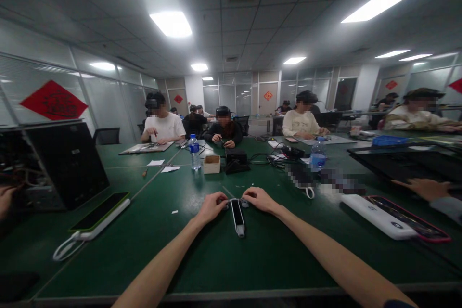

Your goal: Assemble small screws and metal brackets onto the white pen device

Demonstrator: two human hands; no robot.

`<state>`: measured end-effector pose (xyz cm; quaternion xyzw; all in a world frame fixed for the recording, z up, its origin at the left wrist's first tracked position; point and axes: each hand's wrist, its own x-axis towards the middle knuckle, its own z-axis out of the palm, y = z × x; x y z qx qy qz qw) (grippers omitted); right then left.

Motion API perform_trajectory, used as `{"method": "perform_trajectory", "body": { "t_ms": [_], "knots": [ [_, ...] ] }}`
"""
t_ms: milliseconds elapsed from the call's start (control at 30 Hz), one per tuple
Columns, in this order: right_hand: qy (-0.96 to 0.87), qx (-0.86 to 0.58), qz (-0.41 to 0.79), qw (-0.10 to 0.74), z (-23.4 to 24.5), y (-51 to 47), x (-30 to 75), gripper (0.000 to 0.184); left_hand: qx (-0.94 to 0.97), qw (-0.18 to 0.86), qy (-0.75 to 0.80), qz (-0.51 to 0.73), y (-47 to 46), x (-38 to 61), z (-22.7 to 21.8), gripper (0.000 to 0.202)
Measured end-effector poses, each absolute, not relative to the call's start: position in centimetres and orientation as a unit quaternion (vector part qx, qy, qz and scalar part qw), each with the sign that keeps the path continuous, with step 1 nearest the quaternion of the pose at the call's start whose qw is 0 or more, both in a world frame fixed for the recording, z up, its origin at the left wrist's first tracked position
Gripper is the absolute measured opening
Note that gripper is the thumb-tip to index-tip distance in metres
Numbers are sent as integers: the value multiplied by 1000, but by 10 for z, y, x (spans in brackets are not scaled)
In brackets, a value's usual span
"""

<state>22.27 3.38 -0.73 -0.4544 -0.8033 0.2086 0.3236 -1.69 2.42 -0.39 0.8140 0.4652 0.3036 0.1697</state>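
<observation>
A slim white pen-shaped device with a long dark screen (237, 215) lies on the green table, its narrow tip toward me. My left hand (212, 208) is at the left of its far end, fingers curled into a pinch near a small greyish bit. On the other side, my right hand (260, 199) is also pinched, close to the device's far right edge. Under those fingertips sits a small, pale, see-through piece (245, 204), too blurred to name. Whether either hand touches the device, I cannot tell.
Beyond my hands stand a small cardboard box (211, 164) and a water bottle (195, 152). A green-edged phone (100, 211) lies left, a white power bank (377, 216) right. A computer case (68, 161) stands far left. A neighbour's hand (422, 187) rests at right; several people sit opposite.
</observation>
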Motion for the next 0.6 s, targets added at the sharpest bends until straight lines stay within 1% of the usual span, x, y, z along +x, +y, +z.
{"method": "perform_trajectory", "body": {
  "t_ms": [200,433,600],
  "knots": [
    [-796,-473,235,295,-6,32,223,21,817,168,458,309,26,-18,-6,20],
    [-798,-475,224,295,-3,27,218,19,812,176,467,301,21,-16,1,19],
    [-803,-465,204,312,-7,37,224,20,806,194,473,299,17,-15,7,19]
  ]
}}
